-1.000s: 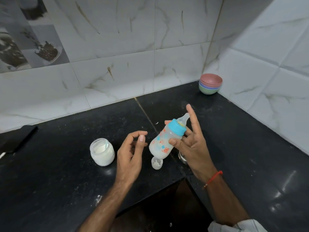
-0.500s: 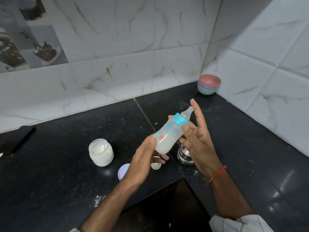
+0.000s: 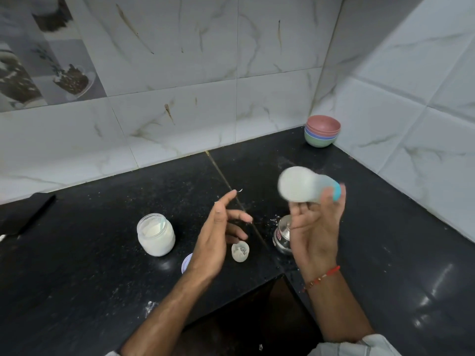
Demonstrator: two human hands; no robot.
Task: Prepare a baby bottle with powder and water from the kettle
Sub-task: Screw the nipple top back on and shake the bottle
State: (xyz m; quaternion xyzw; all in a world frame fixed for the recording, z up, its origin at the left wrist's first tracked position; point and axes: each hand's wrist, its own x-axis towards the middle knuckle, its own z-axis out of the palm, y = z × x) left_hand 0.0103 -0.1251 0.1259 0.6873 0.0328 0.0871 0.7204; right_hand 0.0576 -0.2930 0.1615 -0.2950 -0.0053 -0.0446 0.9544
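- Translucent plastic baby bottle with blue collar (image 3: 305,185), motion-blurred, base toward camera, held above black stone table (image 3: 102,265).
- Right hand (image 3: 314,227) grasps bottle near collar.
- Left hand (image 3: 218,235) left of bottle, fingers spread, holding nothing.
- Glass jar of white powder (image 3: 156,234) further left, on table.
- Stacked coloured bowls (image 3: 322,131) beyond bottle, in corner.

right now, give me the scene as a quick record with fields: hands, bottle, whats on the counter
right hand: holds the baby bottle above the counter
baby bottle: blurred, tipped with its base toward the camera, blue collar on, milky inside
left hand: open, empty, apart from the bottle
powder jar: open, upright, left of the hands
small clear cap: on the counter between the hands
steel vessel: partly hidden behind the right hand
stacked bowls: far corner
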